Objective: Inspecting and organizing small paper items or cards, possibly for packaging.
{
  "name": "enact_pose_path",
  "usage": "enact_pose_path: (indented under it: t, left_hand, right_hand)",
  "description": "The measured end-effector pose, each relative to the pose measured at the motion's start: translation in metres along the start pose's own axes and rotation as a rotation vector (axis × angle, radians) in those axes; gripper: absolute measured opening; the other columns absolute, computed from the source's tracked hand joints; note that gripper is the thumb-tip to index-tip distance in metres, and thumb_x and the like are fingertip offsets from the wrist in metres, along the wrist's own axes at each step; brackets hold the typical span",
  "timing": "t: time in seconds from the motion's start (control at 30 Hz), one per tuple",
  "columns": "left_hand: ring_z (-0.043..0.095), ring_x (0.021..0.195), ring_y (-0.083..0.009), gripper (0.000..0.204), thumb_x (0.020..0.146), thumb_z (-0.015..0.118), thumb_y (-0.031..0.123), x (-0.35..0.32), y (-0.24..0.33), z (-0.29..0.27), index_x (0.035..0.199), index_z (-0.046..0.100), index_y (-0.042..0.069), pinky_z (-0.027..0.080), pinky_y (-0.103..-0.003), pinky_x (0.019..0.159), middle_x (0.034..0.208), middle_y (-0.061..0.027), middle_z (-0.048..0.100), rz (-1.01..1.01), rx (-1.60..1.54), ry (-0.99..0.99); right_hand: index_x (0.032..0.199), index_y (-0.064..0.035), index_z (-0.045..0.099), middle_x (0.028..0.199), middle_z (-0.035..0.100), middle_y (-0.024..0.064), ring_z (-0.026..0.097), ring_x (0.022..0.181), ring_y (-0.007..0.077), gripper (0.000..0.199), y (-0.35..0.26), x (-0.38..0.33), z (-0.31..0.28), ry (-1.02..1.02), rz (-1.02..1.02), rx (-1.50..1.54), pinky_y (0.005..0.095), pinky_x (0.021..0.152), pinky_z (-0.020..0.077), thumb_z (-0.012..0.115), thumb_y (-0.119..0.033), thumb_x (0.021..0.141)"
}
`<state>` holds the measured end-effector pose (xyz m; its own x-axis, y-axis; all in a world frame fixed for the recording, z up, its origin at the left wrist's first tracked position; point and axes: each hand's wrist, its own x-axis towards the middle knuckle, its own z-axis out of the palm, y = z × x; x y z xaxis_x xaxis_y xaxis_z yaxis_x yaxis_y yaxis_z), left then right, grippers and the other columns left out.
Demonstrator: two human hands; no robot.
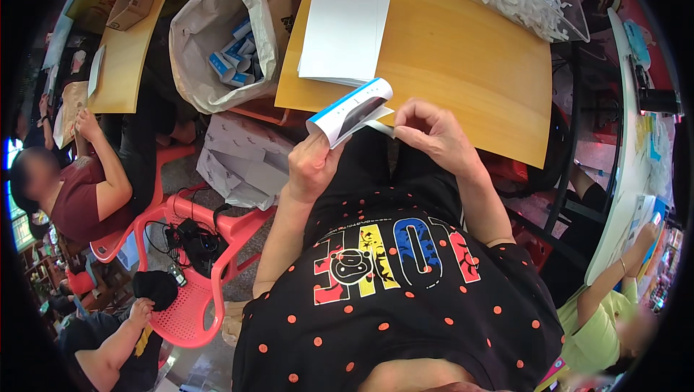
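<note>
My left hand (313,165) is closed round the lower end of a curled printed sheet (352,111), white with a blue band and a dark picture. The sheet is bent into a loose tube, tilted up to the right, just off the table's near edge. To its right, my right hand (434,137) pinches with thumb and forefinger the end of a narrow white strip (380,129). The strip reaches to the sheet's lower edge; whether it is attached there I cannot tell. Beyond the hands, a stack of white sheets (345,34) lies on the yellow wooden table (455,52).
Left of the table stands an open white sack (186,52) with several blue-and-white paper tubes (235,59). A clear bin (578,19) of curly white strips sits at the far right. A red chair (181,320) holds black cables and a cap. Other people sit on both sides.
</note>
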<state>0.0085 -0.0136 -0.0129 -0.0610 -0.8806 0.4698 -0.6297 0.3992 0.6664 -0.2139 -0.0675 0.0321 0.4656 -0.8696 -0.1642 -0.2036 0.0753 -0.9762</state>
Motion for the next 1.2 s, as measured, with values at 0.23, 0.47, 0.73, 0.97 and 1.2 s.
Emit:
enact_pose_path:
  t: [0.23, 0.47, 0.73, 0.97, 1.2]
  left_hand:
    - [0.069, 0.081, -0.0265, 0.021, 0.081, 0.068, 0.001, 0.004, 0.008, 0.007, 0.101, 0.065, -0.004, 0.054, -0.031, 0.069, 0.090, -0.0153, 0.070, -0.038, -0.105, 0.036]
    - [0.066, 0.068, -0.0291, 0.022, 0.077, 0.070, 0.001, 0.002, -0.001, 0.015, 0.099, 0.066, 0.001, 0.051, -0.034, 0.058, 0.081, -0.0148, 0.067, 0.086, 0.073, 0.034]
    - [0.069, 0.081, -0.0269, 0.021, 0.091, 0.054, 0.003, -0.001, 0.007, 0.005, 0.107, 0.060, -0.010, 0.057, -0.031, 0.074, 0.096, -0.0195, 0.066, -0.598, -0.856, 0.188]
    - [0.070, 0.079, -0.0256, 0.022, 0.093, 0.054, 0.011, 0.019, -0.001, -0.003, 0.105, 0.060, -0.007, 0.059, -0.030, 0.065, 0.095, -0.0192, 0.067, -0.783, -1.291, 0.256]
    - [0.070, 0.081, -0.0266, 0.024, 0.094, 0.055, 0.014, 0.026, -0.001, 0.002, 0.105, 0.060, -0.007, 0.059, -0.030, 0.067, 0.095, -0.0197, 0.067, -0.788, -1.250, 0.290]
  right_hand:
    - [0.085, -0.0033, 0.064, 0.078, 0.060, 0.0063, 0.056, 0.063, 0.0123, 0.016, 0.011, 0.007, 0.027, 0.329, -0.549, -0.402, 0.0245, 0.056, 0.0459, 0.075, -0.003, 0.073]
    - [0.094, -0.0012, 0.063, 0.087, 0.061, 0.0084, 0.059, 0.068, 0.0207, 0.023, -0.036, -0.007, 0.057, -0.220, -1.163, -0.305, 0.0306, 0.056, 0.0487, 0.063, -0.006, 0.071]
    - [0.080, -0.0004, 0.064, 0.074, 0.061, 0.0035, 0.056, 0.068, 0.0098, 0.006, -0.097, 0.028, -0.081, 0.759, -0.911, -0.552, 0.0214, 0.060, 0.0442, 0.062, 0.006, 0.079]
    - [0.117, -0.0043, 0.059, 0.121, 0.058, 0.0156, 0.055, 0.112, 0.0294, 0.033, -0.029, 0.106, -0.279, 1.130, -0.590, -1.321, 0.0363, 0.093, 0.0426, 0.063, -0.014, 0.086]
    - [0.089, -0.0018, 0.067, 0.083, 0.063, 0.0035, 0.051, 0.070, 0.0100, 0.010, -0.015, 0.052, -0.028, 0.391, -0.468, -0.266, 0.0236, 0.067, 0.0436, 0.068, -0.001, 0.079]
